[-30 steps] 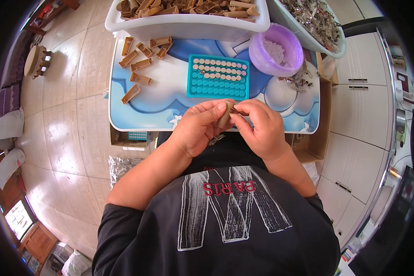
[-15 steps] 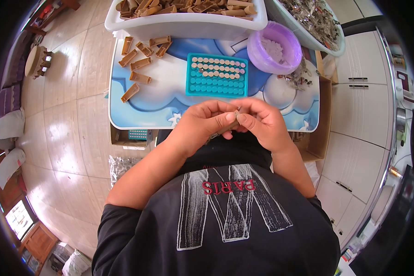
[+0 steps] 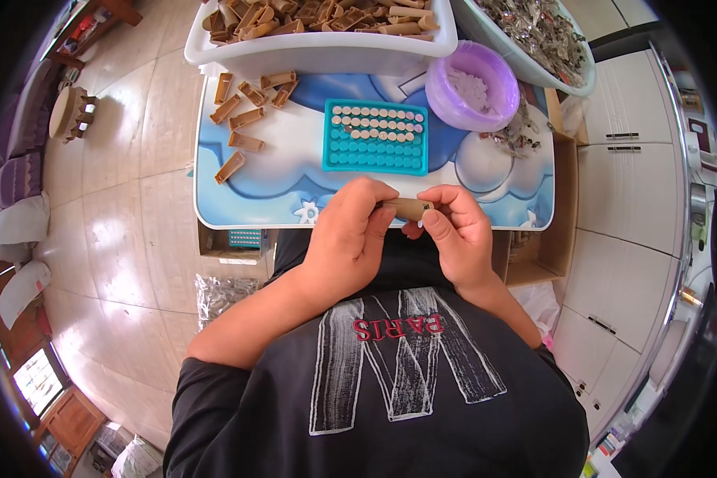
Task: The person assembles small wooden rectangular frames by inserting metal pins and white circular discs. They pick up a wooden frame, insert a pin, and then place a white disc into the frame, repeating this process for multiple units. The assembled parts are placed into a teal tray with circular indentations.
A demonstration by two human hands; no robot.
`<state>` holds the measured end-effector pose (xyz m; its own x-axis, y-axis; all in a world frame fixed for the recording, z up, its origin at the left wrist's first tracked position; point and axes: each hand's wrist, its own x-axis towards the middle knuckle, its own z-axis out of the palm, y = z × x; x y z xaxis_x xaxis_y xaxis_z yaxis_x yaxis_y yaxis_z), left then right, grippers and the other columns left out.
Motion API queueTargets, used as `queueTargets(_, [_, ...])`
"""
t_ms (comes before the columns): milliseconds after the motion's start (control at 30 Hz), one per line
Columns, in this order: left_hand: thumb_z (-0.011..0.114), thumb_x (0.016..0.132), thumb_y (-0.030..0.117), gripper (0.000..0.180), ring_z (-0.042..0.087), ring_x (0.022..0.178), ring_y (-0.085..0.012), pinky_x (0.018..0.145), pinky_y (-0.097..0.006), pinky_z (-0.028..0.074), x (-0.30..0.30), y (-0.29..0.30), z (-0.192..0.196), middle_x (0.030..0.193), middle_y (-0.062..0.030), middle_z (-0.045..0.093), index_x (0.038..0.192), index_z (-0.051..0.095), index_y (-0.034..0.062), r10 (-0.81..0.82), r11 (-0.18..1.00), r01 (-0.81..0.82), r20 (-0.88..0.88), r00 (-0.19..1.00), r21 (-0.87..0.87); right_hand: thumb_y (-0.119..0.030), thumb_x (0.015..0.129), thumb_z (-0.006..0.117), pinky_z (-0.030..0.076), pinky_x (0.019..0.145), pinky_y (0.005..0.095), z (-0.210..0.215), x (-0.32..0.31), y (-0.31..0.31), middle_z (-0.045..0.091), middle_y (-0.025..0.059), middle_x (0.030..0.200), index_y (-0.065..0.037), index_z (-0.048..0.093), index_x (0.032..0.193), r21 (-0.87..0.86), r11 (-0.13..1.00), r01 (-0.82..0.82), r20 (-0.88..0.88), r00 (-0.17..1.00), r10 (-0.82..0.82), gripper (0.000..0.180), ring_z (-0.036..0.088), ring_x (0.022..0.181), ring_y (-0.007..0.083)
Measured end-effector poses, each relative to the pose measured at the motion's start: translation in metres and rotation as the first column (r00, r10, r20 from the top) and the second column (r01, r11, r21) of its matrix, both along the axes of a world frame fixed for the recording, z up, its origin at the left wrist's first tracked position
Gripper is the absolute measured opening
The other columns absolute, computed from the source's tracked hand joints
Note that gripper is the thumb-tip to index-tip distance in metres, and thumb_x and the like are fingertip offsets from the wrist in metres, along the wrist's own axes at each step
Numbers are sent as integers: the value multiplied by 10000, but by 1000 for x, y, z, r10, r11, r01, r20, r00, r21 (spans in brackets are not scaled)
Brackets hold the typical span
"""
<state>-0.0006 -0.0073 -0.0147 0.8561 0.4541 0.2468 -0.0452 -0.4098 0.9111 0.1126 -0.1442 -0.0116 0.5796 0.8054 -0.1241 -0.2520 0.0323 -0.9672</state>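
A brown plastic casing [image 3: 408, 209], a short half-round tube, lies level between my hands above the table's near edge. My left hand [image 3: 350, 235] is closed around its left end. The fingers and thumb of my right hand [image 3: 463, 231] pinch its right end. Something small and whitish peeks out below my right thumb, too small to name. Just beyond my hands sits a teal tray [image 3: 376, 168] with rows of round pockets. Small pale discs [image 3: 372, 122] fill its far rows, while the nearer pockets hold none.
Several loose brown casings [image 3: 246, 143] are scattered at the table's left [image 3: 239, 203]. At the back stands a white bin [image 3: 326, 54] heaped with casings. A purple basin [image 3: 470, 121] with white bits is back right, beside a tub [image 3: 579, 82] of metallic-looking parts.
The casing has turned and now shows lengthwise between my hands. My right hand has shifted slightly down, and my left fingers wrap its other end.
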Motion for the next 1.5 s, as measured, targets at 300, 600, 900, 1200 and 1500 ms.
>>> queueTargets(300, [585, 829, 67, 159, 542, 927, -329, 810, -392, 437, 5, 17, 16, 934, -157, 574, 983, 564, 31, 25, 974, -40, 69, 997, 223, -180, 923, 492, 419, 538, 232, -1, 33, -35, 567, 62, 780, -10, 528, 1011, 57, 960, 274, -211, 943, -256, 195, 521, 599, 115])
queueTargets(600, [565, 844, 347, 450, 265, 1315, -347, 1061, -511, 192, -32, 121, -29, 1367, -169, 384, 1243, 520, 143, 679, 577, -411, -135, 721, 706, -282, 913, 500, 327, 480, 231, -44, 166, -270, 456, 20, 685, -64, 496, 889, -26, 396, 918, -153, 388, -909, 219, 386, 565, 95])
queueTargets(900, [667, 739, 201, 339, 491, 1086, -269, 956, -430, 319, 7, 121, -30, 1135, -56, 563, 1066, 607, 131, 473, 627, -292, -56, 879, 722, -288, 885, 567, 432, 563, 234, -190, 173, -341, 580, 53, 871, -61, 538, 998, -488, 219, 845, -53, 222, -974, 254, 526, 687, 140])
queueTargets(1200, [641, 741, 133, 219, 556, 957, -224, 836, -384, 396, 35, 134, -23, 973, -18, 612, 958, 668, 142, 342, 561, -97, -123, 932, 822, -167, 884, 575, 464, 656, 270, -125, 166, -248, 606, 79, 1027, -62, 426, 1260, -268, 230, 936, 231, 294, -927, 418, 587, 768, 169])
queueTargets(1500, [648, 801, 124, 104, 606, 859, -188, 780, -307, 454, 31, 128, -7, 946, -38, 637, 894, 642, 76, 405, 703, -368, 82, 910, 608, -112, 804, 628, 472, 726, 277, -28, 148, -101, 583, 82, 945, -60, 616, 1025, -211, 694, 689, 915, 389, -108, 227, 587, 831, 197])
